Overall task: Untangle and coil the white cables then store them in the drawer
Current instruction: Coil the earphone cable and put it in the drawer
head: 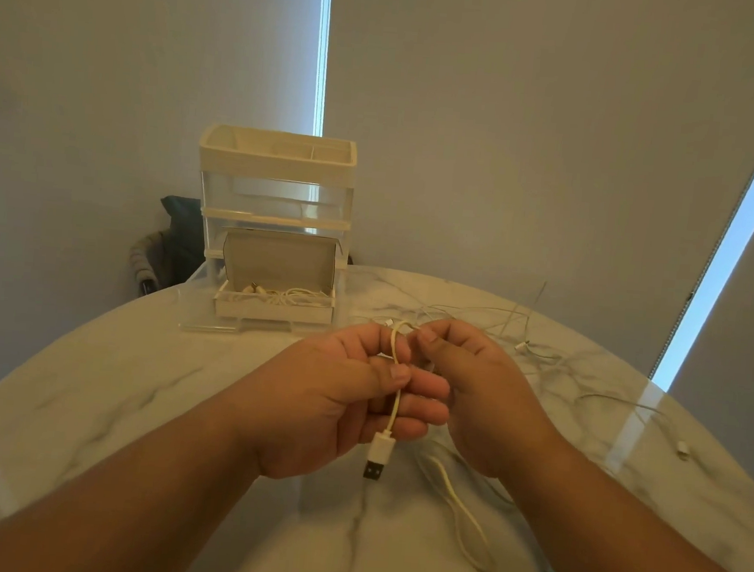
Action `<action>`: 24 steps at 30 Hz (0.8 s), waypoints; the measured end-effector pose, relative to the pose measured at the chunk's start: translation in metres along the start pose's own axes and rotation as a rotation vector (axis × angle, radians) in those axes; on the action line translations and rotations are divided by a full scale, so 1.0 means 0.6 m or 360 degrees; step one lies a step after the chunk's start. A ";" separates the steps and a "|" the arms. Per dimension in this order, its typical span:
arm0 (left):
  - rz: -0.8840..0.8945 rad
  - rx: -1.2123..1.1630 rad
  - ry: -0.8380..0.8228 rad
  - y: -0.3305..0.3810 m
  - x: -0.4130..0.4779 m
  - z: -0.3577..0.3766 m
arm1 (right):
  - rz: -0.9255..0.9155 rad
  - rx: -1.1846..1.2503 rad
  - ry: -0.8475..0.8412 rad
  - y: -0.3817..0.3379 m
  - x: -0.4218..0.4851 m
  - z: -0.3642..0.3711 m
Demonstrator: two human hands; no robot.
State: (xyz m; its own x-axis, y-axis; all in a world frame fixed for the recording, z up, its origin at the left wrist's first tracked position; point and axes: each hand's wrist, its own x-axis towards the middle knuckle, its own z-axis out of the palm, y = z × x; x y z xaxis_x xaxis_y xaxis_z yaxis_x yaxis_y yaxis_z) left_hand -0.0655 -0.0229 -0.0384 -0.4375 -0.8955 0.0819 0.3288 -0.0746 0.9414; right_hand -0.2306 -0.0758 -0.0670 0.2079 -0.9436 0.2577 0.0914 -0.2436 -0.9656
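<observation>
My left hand (348, 396) grips a white cable (397, 364) between thumb and fingers, and its USB plug (377, 457) hangs below the hand. My right hand (479, 393) pinches the same cable where it arches over at the top. More of this cable trails on the table beneath my right wrist (461, 513). Thin white cables (498, 322) lie tangled on the table behind my hands. At the back stands a small drawer unit (275, 214) with its bottom drawer (274, 307) pulled out, and coiled white cable lies inside it.
The marble table (133, 379) is round, with its edge curving behind the drawer unit. A loose cable end with a small connector (682, 450) lies at the right. A chair with dark clothing (166, 246) stands behind the table at the left.
</observation>
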 end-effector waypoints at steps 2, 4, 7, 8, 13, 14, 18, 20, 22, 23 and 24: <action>-0.0027 0.0035 -0.0008 -0.003 0.002 -0.001 | 0.0014 -0.0006 0.0042 0.003 0.001 0.001; -0.0051 0.0074 -0.0012 -0.006 0.004 -0.001 | 0.0029 -0.0052 0.0133 0.005 0.004 0.001; -0.0094 0.0136 0.0087 -0.011 0.009 -0.006 | 0.0117 0.0275 0.0098 -0.005 0.003 0.004; -0.0110 0.0149 0.0141 -0.012 0.011 -0.008 | 0.0158 0.0420 0.0060 -0.009 0.001 0.005; -0.0170 0.0235 0.0315 -0.013 0.017 -0.016 | 0.0052 0.0206 0.0141 -0.007 0.003 0.000; -0.0183 0.0241 0.0343 -0.013 0.017 -0.018 | -0.0006 0.0012 0.0178 -0.005 0.003 -0.003; -0.0234 0.0316 0.0380 -0.014 0.018 -0.023 | -0.0067 -0.0461 0.0217 0.005 0.007 -0.017; -0.0250 0.0385 0.0359 -0.016 0.017 -0.023 | 0.0001 -0.0423 0.0226 0.003 0.009 -0.017; -0.0269 0.0473 0.0350 -0.016 0.015 -0.021 | 0.0124 -0.0270 0.0218 0.002 0.011 -0.015; -0.0275 0.0515 0.0344 -0.016 0.015 -0.021 | 0.0187 -0.0189 0.0215 0.003 0.012 -0.015; -0.0280 0.0545 0.0344 -0.017 0.015 -0.021 | 0.0231 -0.0129 0.0205 0.005 0.013 -0.015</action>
State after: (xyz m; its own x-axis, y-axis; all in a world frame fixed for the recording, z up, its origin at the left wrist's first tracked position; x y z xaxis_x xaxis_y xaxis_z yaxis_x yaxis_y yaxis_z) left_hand -0.0626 -0.0359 -0.0512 -0.2650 -0.9560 -0.1257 -0.0472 -0.1173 0.9920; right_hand -0.2374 -0.0859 -0.0685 0.0863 -0.9897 0.1143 -0.0100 -0.1156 -0.9932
